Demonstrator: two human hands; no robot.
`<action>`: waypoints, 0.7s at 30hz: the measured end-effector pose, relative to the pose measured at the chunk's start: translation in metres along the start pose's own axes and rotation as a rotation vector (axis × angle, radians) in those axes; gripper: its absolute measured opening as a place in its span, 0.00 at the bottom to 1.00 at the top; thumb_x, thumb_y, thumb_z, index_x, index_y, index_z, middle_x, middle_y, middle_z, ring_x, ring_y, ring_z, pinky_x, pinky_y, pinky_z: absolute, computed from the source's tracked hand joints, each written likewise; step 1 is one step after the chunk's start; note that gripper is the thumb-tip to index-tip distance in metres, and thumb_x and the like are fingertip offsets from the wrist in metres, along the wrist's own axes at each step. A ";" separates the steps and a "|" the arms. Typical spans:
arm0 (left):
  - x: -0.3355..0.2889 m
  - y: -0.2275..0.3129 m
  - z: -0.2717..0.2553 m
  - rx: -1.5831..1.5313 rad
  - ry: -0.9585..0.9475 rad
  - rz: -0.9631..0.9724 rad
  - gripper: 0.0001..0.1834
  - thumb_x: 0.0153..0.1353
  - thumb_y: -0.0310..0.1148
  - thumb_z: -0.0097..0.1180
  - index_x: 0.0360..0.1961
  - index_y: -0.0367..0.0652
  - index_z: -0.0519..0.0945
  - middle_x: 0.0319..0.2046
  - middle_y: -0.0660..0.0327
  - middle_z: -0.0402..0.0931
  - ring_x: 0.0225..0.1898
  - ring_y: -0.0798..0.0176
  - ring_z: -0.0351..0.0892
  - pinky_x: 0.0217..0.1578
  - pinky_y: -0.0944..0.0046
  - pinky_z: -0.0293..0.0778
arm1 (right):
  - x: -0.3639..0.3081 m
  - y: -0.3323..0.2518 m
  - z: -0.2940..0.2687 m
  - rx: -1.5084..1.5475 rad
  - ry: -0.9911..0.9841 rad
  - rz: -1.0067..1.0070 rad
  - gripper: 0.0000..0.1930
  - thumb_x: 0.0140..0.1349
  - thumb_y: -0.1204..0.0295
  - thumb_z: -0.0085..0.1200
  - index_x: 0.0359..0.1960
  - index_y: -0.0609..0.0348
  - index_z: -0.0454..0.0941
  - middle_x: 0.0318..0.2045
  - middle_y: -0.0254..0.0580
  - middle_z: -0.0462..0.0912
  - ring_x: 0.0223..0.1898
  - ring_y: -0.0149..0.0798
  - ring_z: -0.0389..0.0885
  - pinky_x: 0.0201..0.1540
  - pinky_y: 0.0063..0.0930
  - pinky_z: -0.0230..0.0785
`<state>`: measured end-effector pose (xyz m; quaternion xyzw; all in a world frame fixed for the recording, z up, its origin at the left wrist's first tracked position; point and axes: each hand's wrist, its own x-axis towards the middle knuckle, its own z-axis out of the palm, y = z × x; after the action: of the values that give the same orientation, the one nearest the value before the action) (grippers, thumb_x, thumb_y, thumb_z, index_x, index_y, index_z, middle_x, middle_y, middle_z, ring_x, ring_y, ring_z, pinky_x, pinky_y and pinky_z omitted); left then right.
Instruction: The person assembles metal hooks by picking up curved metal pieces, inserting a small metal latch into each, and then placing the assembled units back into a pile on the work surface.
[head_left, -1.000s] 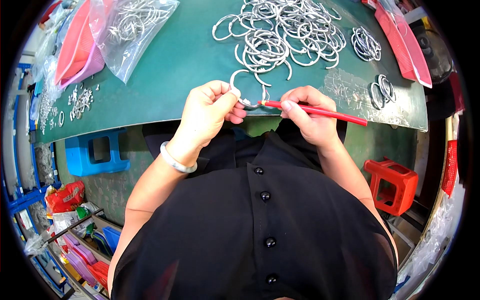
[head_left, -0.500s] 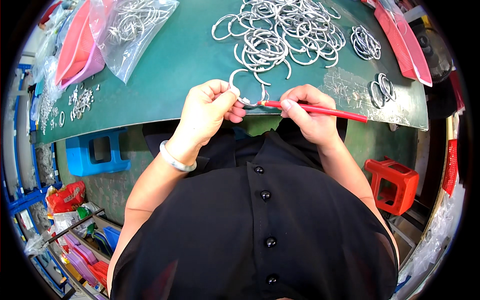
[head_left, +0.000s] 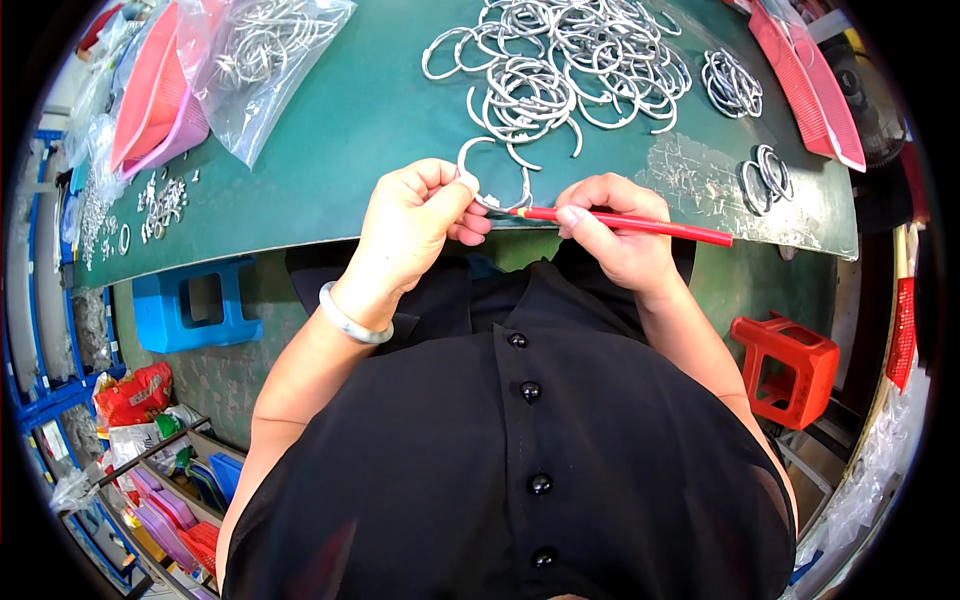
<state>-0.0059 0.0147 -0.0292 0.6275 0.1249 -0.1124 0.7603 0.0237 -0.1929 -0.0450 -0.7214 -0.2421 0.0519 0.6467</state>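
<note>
My left hand pinches an open silver-grey bangle between thumb and fingers, just above the table's near edge. In my right hand is a red pencil, gripped near its tip and lying almost level. Its pale point meets the lower part of the bangle, close to my left fingertips. Beyond my hands lies a large heap of similar bangles, mostly grey-white and tangled together. The fingers cover part of the bangle I hold.
The green table carries a smaller bangle stack and a few loose bangles at right. A clear bag, small metal pieces and pink baskets stand left. Below are blue and red stools.
The pencil and my right hand have shifted slightly left, so the point sits a little further along the bangle. My left hand and the bangle stay nearly still.
</note>
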 end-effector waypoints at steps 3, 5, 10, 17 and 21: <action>0.000 0.001 0.000 0.008 0.001 -0.001 0.07 0.58 0.30 0.49 0.27 0.37 0.73 0.22 0.61 0.75 0.20 0.72 0.74 0.22 0.75 0.72 | 0.000 -0.001 0.000 -0.001 -0.004 0.008 0.06 0.51 0.75 0.56 0.23 0.63 0.73 0.21 0.35 0.76 0.22 0.24 0.71 0.25 0.18 0.64; 0.000 0.001 0.000 0.015 0.002 -0.002 0.07 0.58 0.30 0.49 0.27 0.37 0.73 0.22 0.61 0.75 0.20 0.72 0.74 0.22 0.75 0.72 | 0.001 -0.001 -0.001 0.000 -0.005 0.005 0.05 0.51 0.75 0.55 0.23 0.63 0.73 0.21 0.35 0.76 0.22 0.24 0.71 0.25 0.18 0.63; 0.000 0.002 0.001 -0.001 -0.010 -0.003 0.08 0.57 0.29 0.48 0.27 0.34 0.72 0.23 0.58 0.74 0.22 0.69 0.75 0.23 0.72 0.73 | 0.000 -0.003 0.000 0.157 0.091 0.067 0.05 0.52 0.75 0.54 0.24 0.64 0.73 0.22 0.37 0.76 0.22 0.24 0.72 0.26 0.17 0.65; -0.004 0.001 -0.008 -0.088 -0.078 0.028 0.08 0.60 0.32 0.47 0.29 0.38 0.73 0.25 0.60 0.75 0.23 0.70 0.75 0.26 0.73 0.73 | 0.006 0.005 -0.010 0.588 0.091 0.027 0.16 0.63 0.65 0.38 0.23 0.65 0.70 0.24 0.47 0.75 0.23 0.32 0.72 0.28 0.24 0.67; -0.007 -0.001 -0.010 -0.178 -0.121 0.079 0.08 0.60 0.33 0.46 0.31 0.39 0.73 0.27 0.60 0.76 0.25 0.69 0.77 0.27 0.72 0.73 | 0.013 0.000 -0.013 0.812 0.087 0.025 0.20 0.65 0.62 0.33 0.23 0.65 0.69 0.28 0.51 0.75 0.23 0.35 0.72 0.27 0.26 0.68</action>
<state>-0.0133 0.0243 -0.0294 0.5538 0.0634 -0.1086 0.8231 0.0403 -0.1993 -0.0397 -0.4121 -0.1654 0.1207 0.8878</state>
